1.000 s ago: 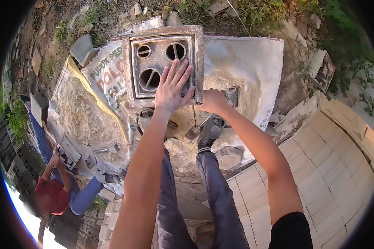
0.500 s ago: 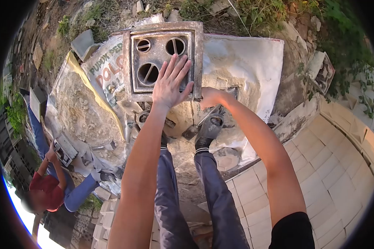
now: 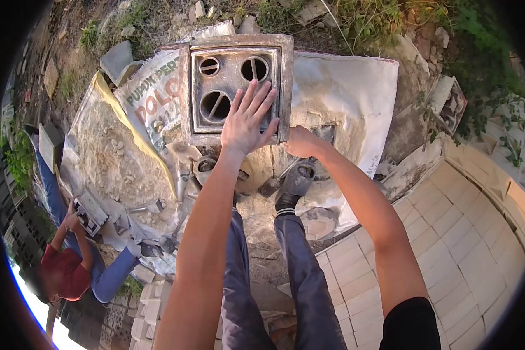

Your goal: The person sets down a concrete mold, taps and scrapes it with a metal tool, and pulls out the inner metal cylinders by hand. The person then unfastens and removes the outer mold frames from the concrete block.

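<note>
A square, rusty metal mould [image 3: 232, 76] with a thick outer frame stands in front of me, above the sheet. Three round openings of different sizes, each crossed by a bar, show in its face. My left hand [image 3: 248, 121] lies flat on the lower right part of that face, fingers stretched and spread. At the mould's lower right corner, my right hand [image 3: 302, 142] is closed on the frame edge; its fingertips are partly hidden. Below it, a dark trowel-like tool [image 3: 268, 186] lies by my sandalled foot [image 3: 297, 179].
A printed white sack sheet [image 3: 356, 93] spreads beneath, with pale powder [image 3: 108, 140] heaped on its left. Another person [image 3: 67, 268] crouches at lower left, hands on a similar metal piece [image 3: 90, 213]. Stacked pale blocks [image 3: 437, 251] fill the right side.
The mould has shifted slightly right and turned a little, and both hands have moved right with it. My left hand still lies flat on its face.
</note>
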`<state>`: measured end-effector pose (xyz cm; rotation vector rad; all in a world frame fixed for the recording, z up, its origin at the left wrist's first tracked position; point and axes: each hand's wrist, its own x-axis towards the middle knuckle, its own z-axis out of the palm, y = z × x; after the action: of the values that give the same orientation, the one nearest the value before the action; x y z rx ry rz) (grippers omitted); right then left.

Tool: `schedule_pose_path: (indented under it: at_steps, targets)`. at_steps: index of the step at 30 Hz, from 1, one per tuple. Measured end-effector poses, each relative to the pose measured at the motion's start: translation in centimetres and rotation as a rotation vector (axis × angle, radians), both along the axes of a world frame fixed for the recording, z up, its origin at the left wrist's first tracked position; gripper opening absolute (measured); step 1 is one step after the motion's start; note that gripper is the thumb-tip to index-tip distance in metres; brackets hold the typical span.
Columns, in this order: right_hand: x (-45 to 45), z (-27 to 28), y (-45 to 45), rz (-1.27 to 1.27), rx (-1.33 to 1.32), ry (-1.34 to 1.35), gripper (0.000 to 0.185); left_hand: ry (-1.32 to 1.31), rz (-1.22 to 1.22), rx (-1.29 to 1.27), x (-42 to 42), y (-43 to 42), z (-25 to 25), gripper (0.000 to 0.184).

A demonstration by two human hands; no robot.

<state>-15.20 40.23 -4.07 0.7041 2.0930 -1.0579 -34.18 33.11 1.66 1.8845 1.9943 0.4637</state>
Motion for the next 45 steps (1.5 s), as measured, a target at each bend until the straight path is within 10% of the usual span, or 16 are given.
schedule_pose_path:
  at_steps: [5,9,15,23,31,41,45]
  targets:
    - [-0.5,4.1,0.0,-0.273,-0.090,-0.039,0.039,0.010,-0.002,-0.026,-0.3,-0.3,0.2,0.067]
    - [-0.3,9.0,-0.2,-0.373,0.500,-0.130,0.041,-0.057,0.055,0.070,-1.4,-0.1,0.1,0.068]
    - [-8.5,14.5,-1.3,-0.745,0.159,0.399,0.014,0.025,0.672,0.011,-5.5,-2.8,-0.4,0.073]
    - [-15.5,12.5,-2.9,-0.430,0.300,0.596,0.019,-0.050,0.568,-0.155,-7.1,-6.8,-1.0,0.072]
    - [-18.5,9.4,-2.2,0.132,0.445,0.325,0.018,-0.264,0.505,-0.208,-8.5,-6.9,1.2,0.115]
    - [-15.7,10.4,-2.0,-0.003,0.552,0.589,0.027,-0.463,0.554,-0.096,-9.5,-6.4,0.3,0.107]
    - [-14.1,12.7,-1.0,-0.419,0.395,0.444,0.031,-0.222,0.445,-0.133,-9.4,-5.0,2.3,0.098]
